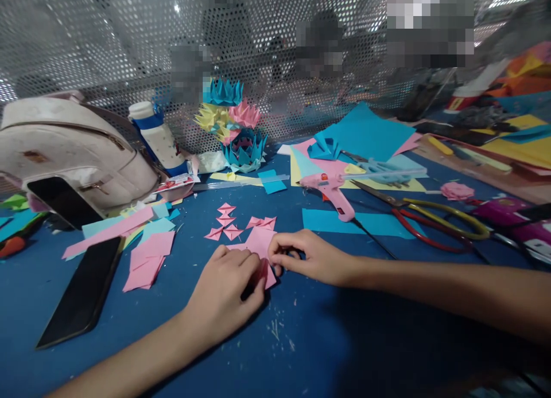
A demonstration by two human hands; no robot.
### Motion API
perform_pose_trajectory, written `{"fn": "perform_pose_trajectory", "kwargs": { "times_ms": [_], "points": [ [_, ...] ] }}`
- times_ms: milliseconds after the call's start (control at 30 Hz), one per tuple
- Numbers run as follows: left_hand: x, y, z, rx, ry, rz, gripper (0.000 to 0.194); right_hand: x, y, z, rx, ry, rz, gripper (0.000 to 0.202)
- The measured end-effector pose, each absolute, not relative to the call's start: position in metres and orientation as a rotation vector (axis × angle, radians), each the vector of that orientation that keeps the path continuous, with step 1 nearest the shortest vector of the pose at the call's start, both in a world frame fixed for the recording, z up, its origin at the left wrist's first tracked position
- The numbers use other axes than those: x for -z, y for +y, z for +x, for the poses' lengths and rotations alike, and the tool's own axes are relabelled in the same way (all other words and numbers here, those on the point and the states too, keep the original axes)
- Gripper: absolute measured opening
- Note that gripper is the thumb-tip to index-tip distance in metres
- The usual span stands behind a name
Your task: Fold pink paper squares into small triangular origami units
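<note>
Both hands meet at a sheet of pink paper (259, 241) on the blue table. My left hand (226, 283) presses on it from the left with curled fingers, hiding part of it. From the right, my right hand (316, 259) pinches its edge between thumb and forefinger. The fold under my fingers is partly hidden. Just beyond lie several small folded pink paper pieces (225, 220), arranged in a cluster. To the left is a stack of pink paper pieces (148, 259). A pink glue gun (331, 192) rests beyond my right hand.
Large scissors (430, 220) lie to the right over a blue paper strip (370, 223). Two phones, one flat (81, 295), sit at the left near a white backpack (73, 145) and a bottle (157, 137). Folded paper flowers (244, 148) stand at the back against a perforated metal panel (275, 36).
</note>
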State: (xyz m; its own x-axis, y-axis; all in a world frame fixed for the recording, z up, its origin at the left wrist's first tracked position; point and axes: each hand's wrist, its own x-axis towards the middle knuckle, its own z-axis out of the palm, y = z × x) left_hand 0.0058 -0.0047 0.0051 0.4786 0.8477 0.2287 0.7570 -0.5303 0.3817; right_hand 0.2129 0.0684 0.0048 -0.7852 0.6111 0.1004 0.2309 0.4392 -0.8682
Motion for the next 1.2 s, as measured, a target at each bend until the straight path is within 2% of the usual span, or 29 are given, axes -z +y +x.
{"fn": "perform_pose_trajectory", "kwargs": {
  "times_ms": [133,333,533,633,833,967,1200],
  "points": [
    [-0.003,0.002,0.000,-0.699,1.398,2.474,0.019,-0.004,0.069,0.214,-1.307,-2.278,-0.700,0.026],
    [0.001,0.005,0.001,-0.901,1.370,2.402,0.018,0.000,0.069,0.214,-1.132,-2.379,-0.713,0.041],
    [0.001,0.004,0.008,-0.956,1.305,2.078,0.015,0.000,0.069,0.213,-1.043,-2.415,-0.647,0.019],
    [-0.002,0.006,0.010,-0.970,1.270,1.816,0.005,0.000,0.069,0.213,-1.047,-2.322,-0.707,0.021],
    [-0.004,0.016,0.007,-0.879,1.172,1.427,0.026,0.000,0.067,0.213,-1.309,-2.084,-0.750,0.022],
    [-0.003,0.019,0.004,-0.864,1.125,1.287,0.037,-0.003,0.065,0.212,-1.320,-2.018,-0.786,0.016],
    [0.000,0.019,0.000,-0.922,1.046,1.199,0.037,-0.007,0.066,0.212,-1.326,-2.013,-0.673,0.012]
  ]
}}
